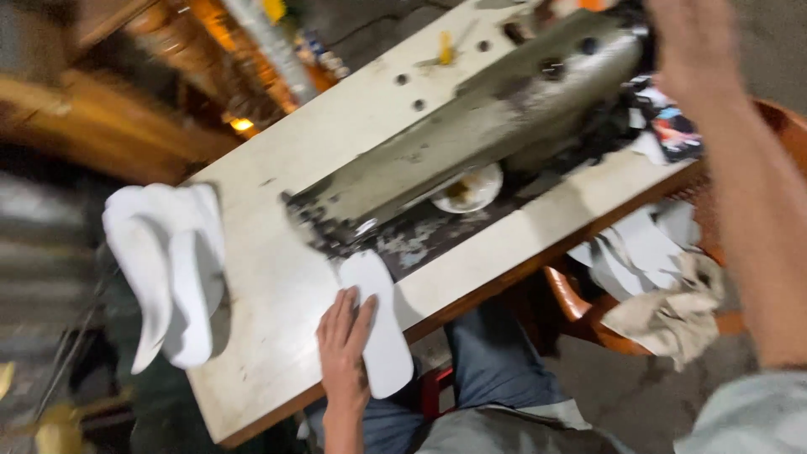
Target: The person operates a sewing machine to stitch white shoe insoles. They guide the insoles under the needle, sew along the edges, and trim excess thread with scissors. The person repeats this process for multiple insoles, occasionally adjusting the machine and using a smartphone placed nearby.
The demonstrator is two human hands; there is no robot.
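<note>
Lying under the flat, open left hand (343,346) on the cream worktop (277,286), thin white oval insole piece (380,324), probably light and bendy, best pinched at its overhanging edge; right hand (693,42) raised, grip impossible to tell.

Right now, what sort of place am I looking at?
Most likely a small sewing or shoemaking workshop: an industrial sewing machine on a worn worktable, a stack of white insole-shaped pieces, and the left hand pressing one white piece flat.
</note>
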